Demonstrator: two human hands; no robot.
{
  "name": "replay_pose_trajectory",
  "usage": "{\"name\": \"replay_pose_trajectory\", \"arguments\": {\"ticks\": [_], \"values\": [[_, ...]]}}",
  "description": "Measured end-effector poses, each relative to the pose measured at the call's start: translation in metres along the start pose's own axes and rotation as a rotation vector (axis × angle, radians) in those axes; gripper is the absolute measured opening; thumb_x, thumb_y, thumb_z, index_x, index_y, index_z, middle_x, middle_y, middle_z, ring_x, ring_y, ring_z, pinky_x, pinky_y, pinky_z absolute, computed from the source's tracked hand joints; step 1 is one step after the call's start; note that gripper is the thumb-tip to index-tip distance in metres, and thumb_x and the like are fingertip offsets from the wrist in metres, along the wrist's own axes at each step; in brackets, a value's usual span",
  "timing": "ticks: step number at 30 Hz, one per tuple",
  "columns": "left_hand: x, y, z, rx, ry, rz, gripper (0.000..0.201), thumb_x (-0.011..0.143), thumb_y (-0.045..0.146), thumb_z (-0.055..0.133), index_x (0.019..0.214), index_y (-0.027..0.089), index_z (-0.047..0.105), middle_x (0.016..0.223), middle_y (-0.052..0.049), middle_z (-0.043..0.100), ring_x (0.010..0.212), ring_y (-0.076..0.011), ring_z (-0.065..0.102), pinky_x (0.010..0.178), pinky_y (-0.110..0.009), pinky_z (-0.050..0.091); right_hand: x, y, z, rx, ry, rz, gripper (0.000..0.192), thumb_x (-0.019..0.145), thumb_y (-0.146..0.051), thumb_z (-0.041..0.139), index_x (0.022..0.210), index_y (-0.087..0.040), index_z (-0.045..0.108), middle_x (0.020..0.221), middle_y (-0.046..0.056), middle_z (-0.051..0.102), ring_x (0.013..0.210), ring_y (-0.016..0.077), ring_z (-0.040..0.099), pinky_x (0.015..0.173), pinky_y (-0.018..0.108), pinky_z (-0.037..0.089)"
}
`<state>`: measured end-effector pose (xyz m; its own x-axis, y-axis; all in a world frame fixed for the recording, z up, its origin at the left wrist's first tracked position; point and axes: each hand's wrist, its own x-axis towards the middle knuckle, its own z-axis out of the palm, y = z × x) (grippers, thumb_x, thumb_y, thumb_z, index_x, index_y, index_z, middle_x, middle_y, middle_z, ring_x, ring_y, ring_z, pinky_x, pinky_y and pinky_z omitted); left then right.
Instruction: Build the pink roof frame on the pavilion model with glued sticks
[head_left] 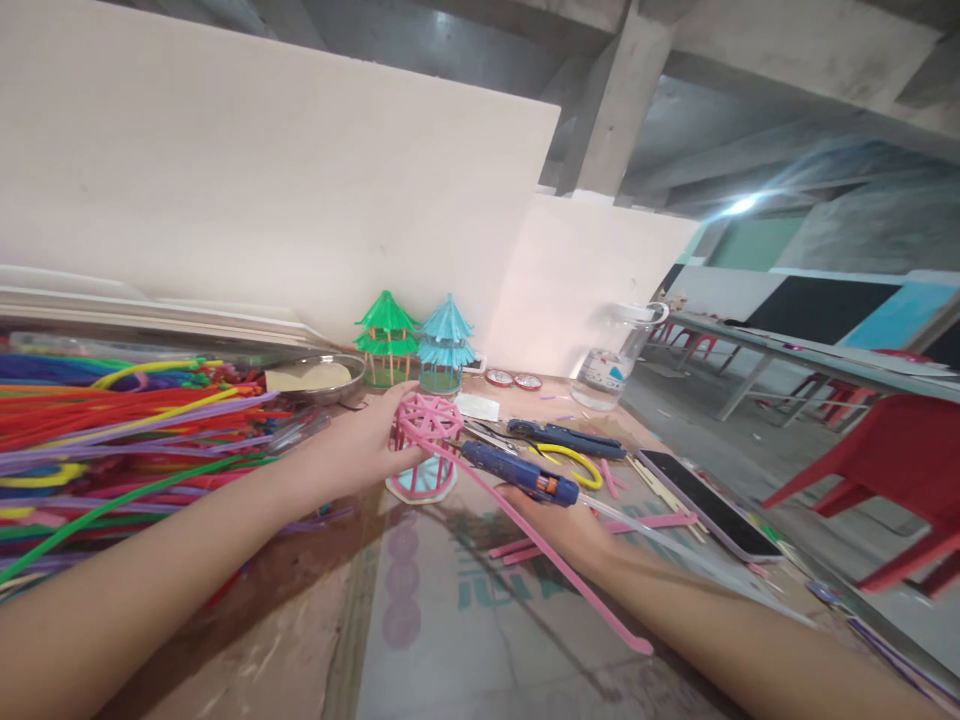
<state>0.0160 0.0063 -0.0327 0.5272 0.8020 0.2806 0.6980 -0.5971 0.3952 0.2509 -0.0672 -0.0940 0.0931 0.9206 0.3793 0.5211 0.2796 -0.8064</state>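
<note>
My left hand [394, 432] is closed around the left side of a small pink pavilion frame [427, 418], which has a spoked top, posts and a pale blue base. My right hand [551, 520] grips a blue glue gun [521, 470] with a clear glue stick trailing from its back. The gun's nozzle is at the right side of the frame's top; whether it touches cannot be made out. A long pink pipe cleaner [570, 575] runs from the frame's top down to the right, passing in front of my right hand.
Colourful pipe cleaners [135, 430] pile up at left beside a metal bowl [330, 378]. Green [386, 340] and blue [448, 345] model pavilions stand behind. Blue-handled pliers [566, 438], yellow-handled scissors [577, 465], a phone [709, 505] and a water jug [611, 360] lie or stand at right.
</note>
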Motion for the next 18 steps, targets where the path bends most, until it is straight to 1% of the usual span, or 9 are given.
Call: {"name": "replay_pose_trajectory", "arguments": {"ticks": [3,5,8,11,13,15,18], "values": [[0.0,0.0,0.001,0.002,0.005,-0.005,0.085,0.081,0.058,0.052,0.151,0.013,0.029,0.126,-0.015,0.068,0.11,-0.0317,0.067,0.084,-0.035,0.051,0.0,-0.001,-0.001,0.001,-0.037,0.023,0.017,0.071,-0.037,0.066,0.065,-0.024,0.056,0.059,-0.002,0.06,0.059,0.0194,0.056,0.053,0.029,0.046],[0.0,0.0,0.001,0.007,0.001,-0.009,0.086,0.081,0.057,0.052,0.151,0.013,0.028,0.128,-0.015,0.067,0.111,-0.0318,0.067,0.084,-0.035,0.051,0.0,-0.002,-0.001,0.001,-0.042,0.035,0.018,0.071,-0.038,0.065,0.065,-0.024,0.056,0.059,-0.002,0.06,0.06,0.02,0.056,0.054,0.029,0.046],[0.0,-0.001,0.001,0.012,-0.001,-0.012,0.085,0.081,0.056,0.052,0.151,0.013,0.029,0.127,-0.015,0.067,0.108,-0.0314,0.068,0.083,-0.035,0.052,0.001,-0.002,-0.001,0.006,-0.026,0.044,0.02,0.07,-0.041,0.066,0.064,-0.025,0.055,0.059,-0.001,0.059,0.06,0.0209,0.056,0.055,0.031,0.047],[0.001,-0.003,0.001,0.019,0.003,-0.012,0.083,0.082,0.052,0.053,0.151,0.014,0.028,0.127,-0.014,0.067,0.112,-0.0313,0.067,0.084,-0.035,0.051,0.002,-0.002,-0.001,0.016,0.005,0.044,0.024,0.069,-0.046,0.067,0.064,-0.025,0.056,0.061,0.0,0.06,0.062,0.0213,0.057,0.057,0.032,0.049],[0.001,-0.006,0.003,0.03,0.001,-0.027,0.083,0.082,0.05,0.054,0.152,0.014,0.027,0.127,-0.014,0.067,0.112,-0.0314,0.067,0.085,-0.035,0.051,0.003,-0.003,-0.001,0.027,0.001,0.035,0.026,0.069,-0.048,0.066,0.064,-0.025,0.056,0.062,0.001,0.061,0.064,0.0221,0.058,0.058,0.033,0.05],[0.002,-0.009,0.004,0.036,-0.001,-0.034,0.084,0.082,0.05,0.055,0.153,0.015,0.025,0.127,-0.015,0.067,0.111,-0.032,0.067,0.084,-0.036,0.052,0.004,-0.004,-0.002,0.032,-0.026,0.011,0.026,0.07,-0.049,0.066,0.066,-0.025,0.056,0.065,0.002,0.064,0.067,0.0233,0.06,0.062,0.034,0.052],[0.002,-0.012,0.006,-0.003,0.001,-0.017,0.085,0.082,0.053,0.055,0.153,0.016,0.026,0.13,-0.015,0.066,0.114,-0.033,0.066,0.085,-0.037,0.052,0.006,-0.005,-0.005,0.025,-0.028,-0.041,0.027,0.074,-0.051,0.063,0.07,-0.025,0.057,0.072,0.003,0.068,0.074,0.0238,0.063,0.073,0.037,0.054]]}}
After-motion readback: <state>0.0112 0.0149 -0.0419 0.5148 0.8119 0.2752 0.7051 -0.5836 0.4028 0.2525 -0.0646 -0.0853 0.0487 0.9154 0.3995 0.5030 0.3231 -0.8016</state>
